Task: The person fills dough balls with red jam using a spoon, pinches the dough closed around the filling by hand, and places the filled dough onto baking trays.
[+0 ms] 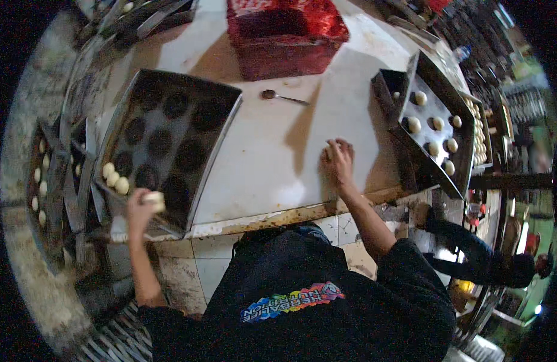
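Observation:
My left hand (139, 208), blurred, grips a pale piece of dough (155, 202) at the lower left corner of a dark metal tray (215, 120) with round dark patches. A short row of pale dough balls (113, 178) lies along that tray's left side, just above the hand. My right hand (340, 160) is at the middle right of the white table (260, 157), fingers apart and slightly bent, with nothing visible in them. A small spoon (287, 98) lies on the table above it.
A red crate (287, 57) stands at the back. Stacked trays of spaced dough balls (413, 125) sit at the right, beside a fuller tray (478, 136). More trays of dough (43, 181) are at the far left. Another person (513, 268) is beyond the right edge.

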Demonstrator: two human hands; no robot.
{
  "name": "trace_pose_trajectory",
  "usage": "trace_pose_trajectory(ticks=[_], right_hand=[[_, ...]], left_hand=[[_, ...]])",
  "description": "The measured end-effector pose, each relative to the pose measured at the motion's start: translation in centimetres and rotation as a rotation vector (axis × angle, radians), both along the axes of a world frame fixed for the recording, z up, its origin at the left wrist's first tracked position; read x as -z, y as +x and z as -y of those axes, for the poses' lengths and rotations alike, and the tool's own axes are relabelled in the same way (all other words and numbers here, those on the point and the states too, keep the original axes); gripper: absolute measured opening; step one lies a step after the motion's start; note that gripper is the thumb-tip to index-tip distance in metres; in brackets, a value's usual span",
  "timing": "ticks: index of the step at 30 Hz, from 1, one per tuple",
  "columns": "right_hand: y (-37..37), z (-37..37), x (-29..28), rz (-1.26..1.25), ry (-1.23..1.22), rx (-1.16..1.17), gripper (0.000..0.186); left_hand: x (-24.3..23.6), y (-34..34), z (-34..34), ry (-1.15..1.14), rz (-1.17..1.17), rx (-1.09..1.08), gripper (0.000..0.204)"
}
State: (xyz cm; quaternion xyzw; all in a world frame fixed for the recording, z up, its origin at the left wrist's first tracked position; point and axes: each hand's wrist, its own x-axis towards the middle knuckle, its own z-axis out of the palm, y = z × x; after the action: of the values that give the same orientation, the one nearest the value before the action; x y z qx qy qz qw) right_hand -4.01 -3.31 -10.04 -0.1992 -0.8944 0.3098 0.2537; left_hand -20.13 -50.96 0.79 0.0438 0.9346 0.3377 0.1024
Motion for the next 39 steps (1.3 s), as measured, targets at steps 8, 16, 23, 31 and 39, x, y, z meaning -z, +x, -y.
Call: trace_pose_trajectory(ticks=[8, 16, 23, 31, 39], right_hand=[[0.6, 1.2, -3.6, 0.435, 0.228, -0.432, 0.044], [4.0, -3.7, -5.1, 0.53, -0.31, -0.82, 0.037], [9.0, -26.2, -20.3, 0.203, -0.287, -0.364, 0.041], [4.1, -52.7, -9.9, 0.384, 0.413, 0.073, 0.04], [6.7, -53.9, -16.3, 0.309, 0.349, -0.119, 0.061]], left_hand=[[-5.5, -5.4, -2.0, 1.006, 0.017, -0.089, 0.048], [0.8, -3.5, -22.7, 1.813, 0.561, 0.083, 0.05], [3.9, 5.4, -31.4, 1.945, 0.716, -0.076, 0.05], [2.4, 12.2, -37.1, 1.723, 0.656, -0.128, 0.049], [4.3, 14.4, -39.1, 1.584, 0.601, -0.082, 0.046]])
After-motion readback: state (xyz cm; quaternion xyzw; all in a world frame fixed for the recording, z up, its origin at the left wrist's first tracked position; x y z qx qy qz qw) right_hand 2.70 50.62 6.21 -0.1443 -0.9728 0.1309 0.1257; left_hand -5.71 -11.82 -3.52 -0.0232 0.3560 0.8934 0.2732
